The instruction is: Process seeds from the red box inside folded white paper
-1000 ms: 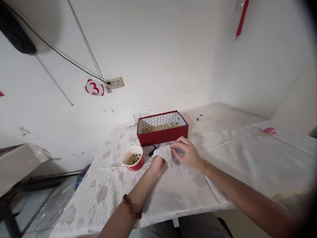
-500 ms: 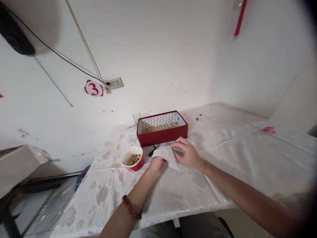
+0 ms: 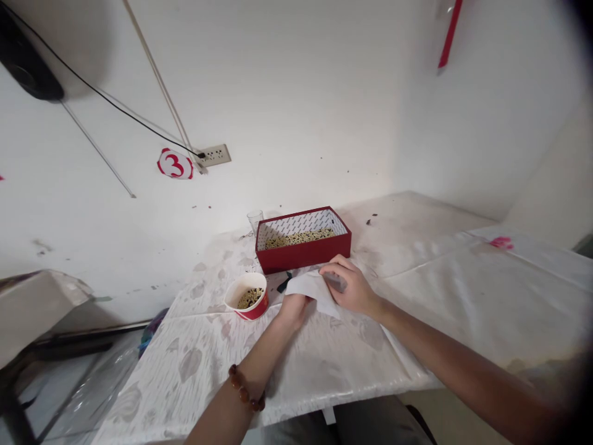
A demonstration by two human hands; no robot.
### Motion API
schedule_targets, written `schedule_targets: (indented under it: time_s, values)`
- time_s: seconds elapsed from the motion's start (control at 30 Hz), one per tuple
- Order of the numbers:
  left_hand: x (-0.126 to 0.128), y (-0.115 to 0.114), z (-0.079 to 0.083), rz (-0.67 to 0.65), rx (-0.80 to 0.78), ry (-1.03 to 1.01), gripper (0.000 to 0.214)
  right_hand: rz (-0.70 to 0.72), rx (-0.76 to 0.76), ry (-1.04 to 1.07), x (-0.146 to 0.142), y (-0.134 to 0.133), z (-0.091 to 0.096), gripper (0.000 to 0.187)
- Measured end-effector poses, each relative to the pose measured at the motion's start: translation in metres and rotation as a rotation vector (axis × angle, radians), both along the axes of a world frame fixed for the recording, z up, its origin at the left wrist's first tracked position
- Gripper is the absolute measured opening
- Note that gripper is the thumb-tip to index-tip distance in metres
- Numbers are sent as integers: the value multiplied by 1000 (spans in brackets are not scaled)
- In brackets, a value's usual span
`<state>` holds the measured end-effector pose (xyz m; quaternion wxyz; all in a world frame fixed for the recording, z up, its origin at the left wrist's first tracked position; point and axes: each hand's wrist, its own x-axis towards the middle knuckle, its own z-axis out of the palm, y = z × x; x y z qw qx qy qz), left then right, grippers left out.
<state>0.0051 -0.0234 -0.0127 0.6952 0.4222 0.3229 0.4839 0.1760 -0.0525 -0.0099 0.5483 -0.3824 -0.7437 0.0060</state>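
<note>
The left hand (image 3: 293,309) lies knuckles-up on the table, fingers curled in and pinched on the near corner of a white tissue (image 3: 311,289). Its forearm runs straight back toward the body, with a brown bead bracelet (image 3: 245,389) on the wrist. The right hand (image 3: 353,288) comes in from 4 o'clock on a long, nearly straight arm. The palm faces down, the fingers arch over the tissue's far edge, and the thumb closes against them. Something grey shows under those fingertips; what it is, I cannot tell. The two hands sit close together, the tissue stretched between them just above the leaf-printed tablecloth (image 3: 324,358).

A small black scrap (image 3: 283,283) lies at 11 o'clock from the left hand, just beside the tissue. At 9 o'clock stands a red paper cup (image 3: 247,298) part full of seeds. At 12 o'clock, near the hands, is an open red box (image 3: 303,252) with a layer of seeds inside. A small clear glass (image 3: 255,220) stands at the box's far left corner, near the wall.
</note>
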Motion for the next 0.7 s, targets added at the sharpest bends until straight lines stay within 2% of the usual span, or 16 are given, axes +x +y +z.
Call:
schedule_targets:
  time_s: [0.2,0.33,0.53,0.7]
  values:
    - [1,-3,2,114,-4,49,26,-42,-21,-18,-1,1,-1,19]
    - [2,-5,4,87,29,46,30,-54,-10,-15,-2,2,-2,19]
    - [1,-6,6,89,-45,-31,37,-60,-8,12,-3,0,0,19]
    - [1,-3,3,53,39,-59,31,-22,-4,16,-2,1,-2,19]
